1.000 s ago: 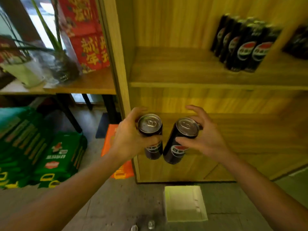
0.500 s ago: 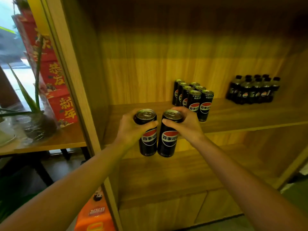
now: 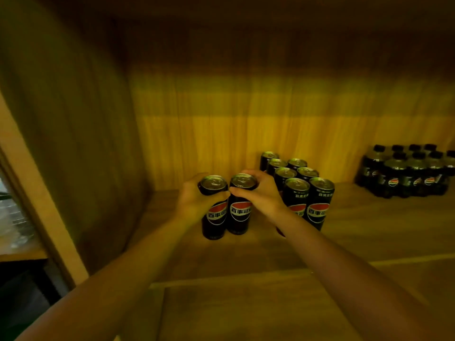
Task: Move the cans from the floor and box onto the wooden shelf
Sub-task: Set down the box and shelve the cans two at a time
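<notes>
Dim, yellow-green light brightest on the shelf's back panel [image 3: 270,134]; corners dark, edges soft and wide-angle bent.

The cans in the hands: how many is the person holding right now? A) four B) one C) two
C: the left hand grips one can and the right hand grips another can, side by side over the wooden shelf.

My left hand [image 3: 194,203] grips one can [image 3: 214,212] near its top, my right hand [image 3: 261,195] another can [image 3: 240,210]; the two stand upright, touching, on the shelf [image 3: 369,225]. Just right of my right hand stands a cluster of cans [image 3: 299,188]; farther right, bottles [image 3: 408,173].
</notes>
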`<state>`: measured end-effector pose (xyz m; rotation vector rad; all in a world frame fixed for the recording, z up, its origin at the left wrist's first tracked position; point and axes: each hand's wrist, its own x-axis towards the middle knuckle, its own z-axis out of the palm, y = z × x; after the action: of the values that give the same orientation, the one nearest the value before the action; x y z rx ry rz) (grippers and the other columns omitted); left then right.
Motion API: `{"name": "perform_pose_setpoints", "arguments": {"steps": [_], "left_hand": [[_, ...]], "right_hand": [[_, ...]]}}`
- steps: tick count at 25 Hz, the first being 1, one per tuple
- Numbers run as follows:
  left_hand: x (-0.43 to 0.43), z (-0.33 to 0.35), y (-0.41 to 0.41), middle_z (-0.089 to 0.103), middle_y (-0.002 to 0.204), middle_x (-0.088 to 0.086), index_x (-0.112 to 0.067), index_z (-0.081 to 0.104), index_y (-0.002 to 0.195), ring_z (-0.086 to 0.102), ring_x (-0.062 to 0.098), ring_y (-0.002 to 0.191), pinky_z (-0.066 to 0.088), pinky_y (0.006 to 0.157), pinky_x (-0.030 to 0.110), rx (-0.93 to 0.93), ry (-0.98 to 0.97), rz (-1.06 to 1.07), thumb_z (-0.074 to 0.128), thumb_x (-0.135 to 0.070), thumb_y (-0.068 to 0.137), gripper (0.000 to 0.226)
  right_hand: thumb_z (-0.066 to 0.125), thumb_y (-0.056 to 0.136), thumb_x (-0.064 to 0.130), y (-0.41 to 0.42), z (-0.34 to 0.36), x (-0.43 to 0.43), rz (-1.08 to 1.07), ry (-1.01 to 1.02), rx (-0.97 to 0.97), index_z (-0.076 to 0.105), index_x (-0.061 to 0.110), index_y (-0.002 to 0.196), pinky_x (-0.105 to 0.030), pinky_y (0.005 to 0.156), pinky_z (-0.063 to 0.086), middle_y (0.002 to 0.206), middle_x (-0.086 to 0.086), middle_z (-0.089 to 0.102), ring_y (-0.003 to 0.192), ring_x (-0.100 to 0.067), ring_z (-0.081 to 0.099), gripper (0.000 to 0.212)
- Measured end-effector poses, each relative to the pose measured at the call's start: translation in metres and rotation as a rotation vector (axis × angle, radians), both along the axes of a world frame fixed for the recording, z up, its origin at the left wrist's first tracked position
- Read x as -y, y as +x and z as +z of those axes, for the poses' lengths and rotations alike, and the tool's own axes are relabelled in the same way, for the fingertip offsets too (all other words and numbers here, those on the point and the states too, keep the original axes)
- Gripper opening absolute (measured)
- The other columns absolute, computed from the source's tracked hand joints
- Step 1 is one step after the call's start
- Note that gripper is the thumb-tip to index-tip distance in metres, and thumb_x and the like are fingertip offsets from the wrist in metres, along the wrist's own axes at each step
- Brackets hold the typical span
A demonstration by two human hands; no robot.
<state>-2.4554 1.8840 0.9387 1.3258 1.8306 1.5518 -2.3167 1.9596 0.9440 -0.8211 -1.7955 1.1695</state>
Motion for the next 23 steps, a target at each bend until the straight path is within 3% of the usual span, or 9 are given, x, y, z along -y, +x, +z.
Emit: {"name": "perform_pose_setpoints", "arguments": {"steps": [5, 12, 16, 18, 20, 23], "left_hand": [[-0.027, -0.008, -0.017, 0.064, 0.115, 0.009, -0.009, 0.058, 0.114, 0.060, 0.019, 0.101, 0.045, 0.072, 0.015, 0.003, -0.039, -0.050, 0.078, -0.012, 0.067, 0.051], [-0.047, -0.012, -0.020, 0.062, 0.120, 0.011, -0.009, 0.056, 0.117, 0.054, 0.011, 0.097, 0.040, 0.066, 0.011, 0.045, -0.058, -0.075, 0.076, -0.011, 0.069, 0.052], [-0.048, -0.016, -0.020, 0.058, 0.128, 0.009, -0.012, 0.050, 0.125, 0.053, 0.014, 0.110, 0.044, 0.080, 0.021, 0.039, -0.071, -0.070, 0.076, -0.017, 0.070, 0.061], [-0.045, -0.023, -0.022, 0.050, 0.137, 0.008, -0.016, 0.038, 0.136, 0.047, 0.021, 0.126, 0.042, 0.095, 0.030, 0.079, -0.091, -0.085, 0.075, -0.019, 0.071, 0.075], [-0.036, -0.038, -0.022, 0.042, 0.145, 0.006, -0.018, 0.027, 0.142, 0.039, 0.023, 0.134, 0.037, 0.101, 0.031, 0.155, -0.127, -0.143, 0.075, -0.016, 0.071, 0.086], [-0.021, -0.076, -0.017, 0.047, 0.141, 0.008, -0.016, 0.032, 0.139, 0.045, 0.023, 0.130, 0.037, 0.103, 0.029, 0.038, -0.327, -0.103, 0.075, -0.017, 0.071, 0.081]], "right_hand": [[0.078, 0.067, 0.011, -0.019, -0.016, -0.029, -0.003, -0.020, 0.035, 0.057, 0.008, 0.114, -0.014, 0.073, 0.045, 0.100, -0.001, 0.062, 0.095, -0.014, 0.059, 0.052], [0.078, 0.068, 0.014, -0.021, -0.024, -0.052, 0.005, -0.033, 0.023, 0.056, 0.010, 0.117, -0.018, 0.076, 0.048, 0.107, -0.004, 0.063, 0.104, -0.020, 0.060, 0.053], [0.074, 0.073, 0.019, -0.022, -0.030, -0.052, 0.022, -0.050, 0.036, 0.046, 0.015, 0.127, -0.022, 0.087, 0.046, 0.120, -0.004, 0.057, 0.119, -0.021, 0.053, 0.062], [0.073, 0.074, 0.025, -0.019, -0.037, -0.048, 0.033, -0.116, 0.029, 0.032, 0.019, 0.138, -0.029, 0.097, 0.040, 0.137, -0.003, 0.046, 0.127, -0.020, 0.044, 0.076], [0.074, 0.071, 0.028, -0.013, -0.059, -0.042, 0.045, -0.191, 0.043, 0.023, 0.024, 0.141, -0.034, 0.104, 0.037, 0.145, -0.001, 0.039, 0.132, -0.020, 0.039, 0.087], [0.077, 0.066, 0.034, -0.006, -0.103, -0.031, -0.025, -0.115, 0.399, 0.028, 0.025, 0.138, -0.045, 0.106, 0.039, 0.142, -0.002, 0.045, 0.131, -0.022, 0.043, 0.087]]}}
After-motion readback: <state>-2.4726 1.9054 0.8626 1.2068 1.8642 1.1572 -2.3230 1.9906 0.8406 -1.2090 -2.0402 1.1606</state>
